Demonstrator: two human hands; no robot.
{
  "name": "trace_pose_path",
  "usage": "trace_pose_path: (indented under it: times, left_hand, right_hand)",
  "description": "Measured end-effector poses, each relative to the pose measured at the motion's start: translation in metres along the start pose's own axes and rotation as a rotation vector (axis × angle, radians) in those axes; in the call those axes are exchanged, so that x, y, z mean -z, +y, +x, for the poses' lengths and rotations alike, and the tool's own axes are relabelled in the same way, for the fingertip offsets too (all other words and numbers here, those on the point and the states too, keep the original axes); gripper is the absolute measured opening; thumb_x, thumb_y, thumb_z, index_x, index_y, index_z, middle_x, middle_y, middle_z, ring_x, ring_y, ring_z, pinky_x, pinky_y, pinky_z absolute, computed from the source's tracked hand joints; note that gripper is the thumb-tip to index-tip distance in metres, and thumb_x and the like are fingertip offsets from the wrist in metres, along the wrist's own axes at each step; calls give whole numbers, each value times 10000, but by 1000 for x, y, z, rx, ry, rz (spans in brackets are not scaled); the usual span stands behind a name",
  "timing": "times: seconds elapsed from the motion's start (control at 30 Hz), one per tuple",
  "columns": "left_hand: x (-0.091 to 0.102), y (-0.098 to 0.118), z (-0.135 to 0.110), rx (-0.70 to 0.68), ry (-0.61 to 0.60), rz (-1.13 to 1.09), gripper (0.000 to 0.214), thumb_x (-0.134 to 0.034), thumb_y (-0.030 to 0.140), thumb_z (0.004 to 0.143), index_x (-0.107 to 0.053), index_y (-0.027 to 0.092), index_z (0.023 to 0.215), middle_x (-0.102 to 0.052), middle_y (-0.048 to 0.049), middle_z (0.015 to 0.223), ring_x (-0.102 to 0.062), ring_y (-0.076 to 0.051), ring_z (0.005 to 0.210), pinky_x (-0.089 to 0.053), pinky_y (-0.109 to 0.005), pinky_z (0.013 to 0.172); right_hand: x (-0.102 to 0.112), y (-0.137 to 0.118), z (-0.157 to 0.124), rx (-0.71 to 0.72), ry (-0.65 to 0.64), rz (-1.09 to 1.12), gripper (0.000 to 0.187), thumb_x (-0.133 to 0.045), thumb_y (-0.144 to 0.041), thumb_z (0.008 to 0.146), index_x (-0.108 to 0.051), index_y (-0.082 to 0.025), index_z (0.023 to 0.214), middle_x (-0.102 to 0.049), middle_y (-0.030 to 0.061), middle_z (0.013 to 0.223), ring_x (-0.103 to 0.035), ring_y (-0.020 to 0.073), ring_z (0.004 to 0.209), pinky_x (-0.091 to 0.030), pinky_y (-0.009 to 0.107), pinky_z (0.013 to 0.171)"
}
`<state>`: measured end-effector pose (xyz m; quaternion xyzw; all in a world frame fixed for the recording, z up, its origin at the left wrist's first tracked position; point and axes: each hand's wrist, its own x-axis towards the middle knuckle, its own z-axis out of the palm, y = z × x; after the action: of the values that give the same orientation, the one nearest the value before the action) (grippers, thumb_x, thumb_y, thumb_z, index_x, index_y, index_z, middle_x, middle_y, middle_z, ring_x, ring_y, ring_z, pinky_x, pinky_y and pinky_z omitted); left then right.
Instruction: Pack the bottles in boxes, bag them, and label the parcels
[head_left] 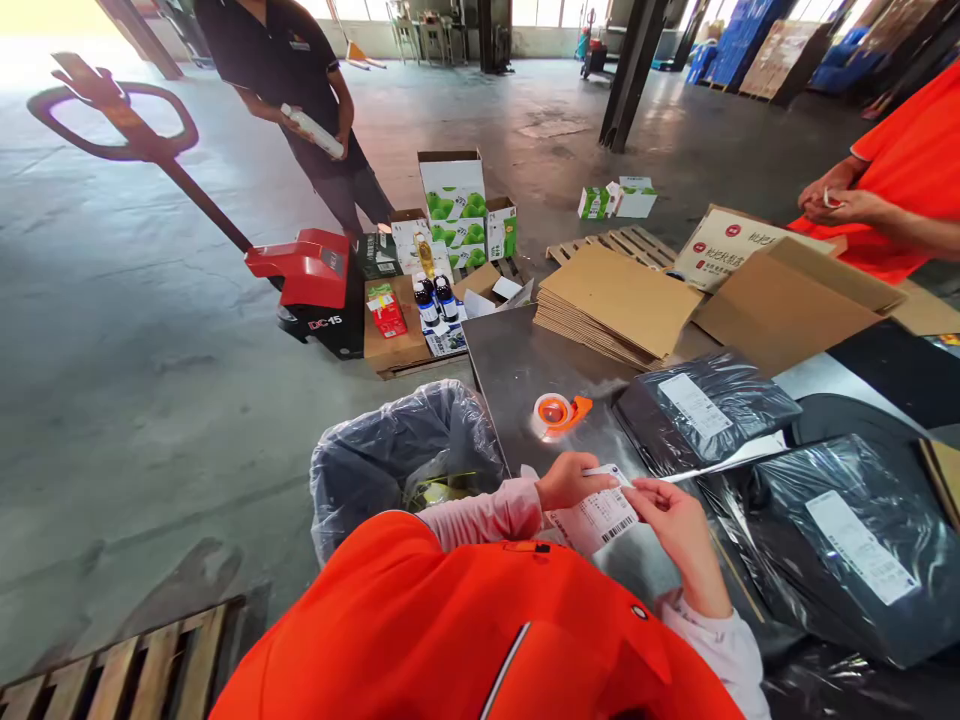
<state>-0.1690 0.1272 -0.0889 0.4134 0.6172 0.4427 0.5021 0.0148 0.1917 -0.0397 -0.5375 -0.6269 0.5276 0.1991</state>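
Between my two hands is a white printed shipping label (pixel 600 518) with a barcode along its lower edge. My left hand (pixel 568 482) pinches its upper left part, thumb on top. The fingertips of my right hand (pixel 673 520) grip the upper right corner. Just beyond lies an orange tape dispenser (pixel 553 412) with a clear roll, on the dark metal table (pixel 504 365). To the right rests a parcel in black plastic (pixel 739 395) with a white label on it. A second labelled black parcel (pixel 795 530) lies nearer, right of my right hand.
A lined bin (pixel 337 470) stands left of the table. Flat cardboard sheets (pixel 615 290) are stacked at the far side. Beyond are bottles (pixel 436 300), boxes (pixel 457 205) and a red pallet jack (pixel 307 275). One person (pixel 300 70) holds a white bottle; another (pixel 911 190) stands right.
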Motion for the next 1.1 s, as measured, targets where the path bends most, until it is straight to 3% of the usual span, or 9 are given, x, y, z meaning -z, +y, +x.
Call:
trace_pose_path:
  times: [0.23, 0.4, 0.57, 0.73, 0.87, 0.93, 1.0, 1.1]
  left_hand:
    - [-4, -2, 1, 16, -43, -10, 585, -778, 584, 749, -387, 219, 512, -304, 29, 576, -276, -131, 625, -195, -332, 583]
    - [-5, -3, 2, 9, -110, -12, 586, -779, 596, 742, -394, 216, 515, -307, 30, 574, -276, -130, 632, -201, -328, 589]
    - [-2, -6, 1, -3, -169, 12, 643, -773, 679, 684, -380, 193, 535, -289, 55, 603, -262, -101, 647, -199, -283, 591]
    - [-3, -8, -2, -22, -182, -1, 575, -754, 553, 739, -361, 188, 531, -264, 66, 602, -242, -86, 638, -194, -274, 586]
    - [-2, -7, -2, -15, -160, -22, 518, -801, 498, 720, -432, 185, 537, -328, 66, 573, -282, -88, 609, -232, -265, 567]
    - [1, -8, -1, -21, -106, -46, 380, -855, 440, 664, -592, 169, 622, -502, 41, 617, -420, -108, 631, -327, -254, 593]
    - [6, -12, -5, -25, -40, -65, 285, -839, 384, 662, -729, 163, 804, -683, -14, 793, -581, -158, 755, -447, -261, 702]
    - [18, -23, -12, 10, -42, -45, 382, -683, 458, 749, -763, 154, 967, -756, -87, 991, -658, -222, 920, -522, -307, 847]
  right_hand:
    - [9, 15, 6, 40, -35, -161, 465, -806, -657, 628, -792, -207, 744, -743, 79, 654, -655, 246, 561, -530, 366, 559]
    - [8, 25, 8, 60, 2, -105, 544, -804, -626, 629, -818, -210, 980, -819, 116, 947, -743, 265, 704, -608, 391, 682]
    - [9, 29, 5, 74, -83, -215, 509, -715, -681, 715, -822, -196, 827, -791, 105, 790, -701, 265, 687, -545, 380, 671]
    - [5, 30, 0, 78, -87, -221, 510, -709, -683, 695, -804, -194, 805, -764, 92, 733, -664, 249, 643, -507, 374, 641]
    - [3, 29, 2, 123, -95, -222, 420, -710, -682, 697, -784, -269, 727, -731, 74, 680, -657, 273, 608, -526, 422, 602]
    - [11, 26, 8, 200, -16, -239, 376, -698, -707, 692, -749, -338, 646, -720, 73, 676, -686, 321, 645, -568, 493, 636]
    - [29, 19, 14, 258, 114, -269, 366, -679, -723, 677, -694, -373, 575, -707, 86, 676, -700, 370, 696, -582, 572, 699]
    - [73, 4, 23, 191, 278, -276, 334, -695, -659, 653, -647, -339, 570, -689, 105, 665, -666, 365, 681, -558, 593, 758]
